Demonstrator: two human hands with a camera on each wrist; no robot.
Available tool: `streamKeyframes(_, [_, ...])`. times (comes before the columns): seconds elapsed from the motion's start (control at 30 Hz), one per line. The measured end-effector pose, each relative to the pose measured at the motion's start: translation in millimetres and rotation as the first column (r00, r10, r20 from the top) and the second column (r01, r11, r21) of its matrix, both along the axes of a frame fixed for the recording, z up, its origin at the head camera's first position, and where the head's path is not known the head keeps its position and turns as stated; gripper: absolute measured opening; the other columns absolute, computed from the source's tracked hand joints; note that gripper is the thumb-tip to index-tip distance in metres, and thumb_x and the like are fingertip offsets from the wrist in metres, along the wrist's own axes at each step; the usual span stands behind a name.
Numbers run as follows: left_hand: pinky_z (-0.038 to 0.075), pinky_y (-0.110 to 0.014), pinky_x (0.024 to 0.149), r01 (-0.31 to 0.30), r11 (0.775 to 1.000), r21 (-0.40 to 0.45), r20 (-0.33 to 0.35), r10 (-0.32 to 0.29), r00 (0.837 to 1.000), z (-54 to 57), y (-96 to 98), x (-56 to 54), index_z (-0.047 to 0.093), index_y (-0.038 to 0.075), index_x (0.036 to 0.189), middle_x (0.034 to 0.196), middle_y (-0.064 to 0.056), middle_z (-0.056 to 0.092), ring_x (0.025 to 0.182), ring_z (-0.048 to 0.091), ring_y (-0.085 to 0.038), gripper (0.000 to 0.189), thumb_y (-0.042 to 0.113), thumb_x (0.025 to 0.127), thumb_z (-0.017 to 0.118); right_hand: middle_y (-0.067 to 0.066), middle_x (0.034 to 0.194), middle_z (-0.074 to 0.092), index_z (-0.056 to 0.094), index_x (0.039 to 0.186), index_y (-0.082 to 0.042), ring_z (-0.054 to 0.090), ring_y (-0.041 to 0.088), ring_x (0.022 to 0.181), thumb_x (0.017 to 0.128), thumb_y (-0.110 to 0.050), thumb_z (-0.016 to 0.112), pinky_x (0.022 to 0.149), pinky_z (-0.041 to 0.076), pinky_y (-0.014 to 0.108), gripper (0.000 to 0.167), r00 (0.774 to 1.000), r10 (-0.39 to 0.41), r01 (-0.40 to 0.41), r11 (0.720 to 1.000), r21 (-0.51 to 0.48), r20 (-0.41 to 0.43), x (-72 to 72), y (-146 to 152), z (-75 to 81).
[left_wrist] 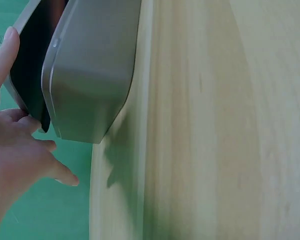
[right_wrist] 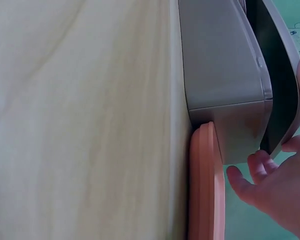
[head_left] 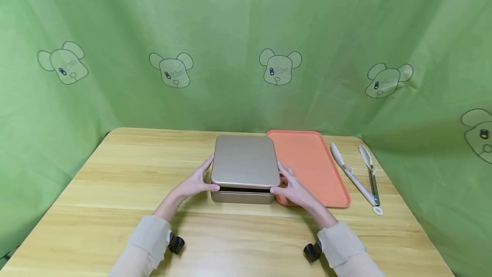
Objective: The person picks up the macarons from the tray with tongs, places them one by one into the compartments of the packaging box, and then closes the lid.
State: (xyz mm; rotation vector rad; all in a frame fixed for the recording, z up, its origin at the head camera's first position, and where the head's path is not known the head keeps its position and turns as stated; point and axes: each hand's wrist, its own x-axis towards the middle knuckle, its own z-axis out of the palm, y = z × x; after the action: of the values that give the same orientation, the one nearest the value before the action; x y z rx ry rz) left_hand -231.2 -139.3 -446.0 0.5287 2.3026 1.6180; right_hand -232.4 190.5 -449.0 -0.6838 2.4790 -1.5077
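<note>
A square metal tin stands on the table, made of a brown-grey box (head_left: 242,198) and a matching lid (head_left: 246,161). The lid sits tilted, its near edge raised, so a dark gap shows between lid and box. My left hand (head_left: 196,181) grips the lid's left side, thumb at the near corner. On the opposite side my right hand (head_left: 293,187) holds the lid the same way. Both wrist views show the gap beside the box wall (left_wrist: 95,65), with thumb and fingers on the lid's rim (right_wrist: 285,65). The inside of the box is hidden.
A coral tray (head_left: 307,166) lies right of the tin, its near left corner close against the box. Further right, metal tongs (head_left: 357,183) rest spread on the wooden table (head_left: 127,174). A green curtain (head_left: 230,54) hangs behind the table and at its sides.
</note>
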Motion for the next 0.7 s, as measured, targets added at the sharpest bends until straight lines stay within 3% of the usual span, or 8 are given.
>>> streamKeyframes(0.37, [-0.005,-0.054,0.109,0.037,0.999,-0.001,0.056,-0.037,0.998,-12.5,-2.6,-2.8,-0.006,0.012,0.146,0.152,-0.012,-0.011,0.138,-0.011,-0.033,0.107,0.017,0.075,0.073,0.023,0.127,0.036,0.004,0.147,-0.007,0.039,0.029,0.109,0.081,-0.021,0.068,0.096,0.033,0.049,0.093,0.999,-0.026,0.021,0.994,0.110,0.047,-1.0,-1.6,-8.2])
streamKeyframes(0.7, [-0.004,-0.056,0.109,0.014,1.000,-0.015,0.095,-0.012,0.995,-15.6,-2.4,-0.5,-0.006,0.013,0.146,0.152,-0.014,-0.011,0.137,-0.010,-0.035,0.106,0.010,0.076,0.072,0.022,0.125,0.038,0.004,0.147,-0.011,0.035,0.026,0.104,0.081,-0.025,0.069,0.089,0.035,0.040,0.094,0.998,-0.025,0.018,0.993,0.118,0.054,-0.5,-2.7,-7.9])
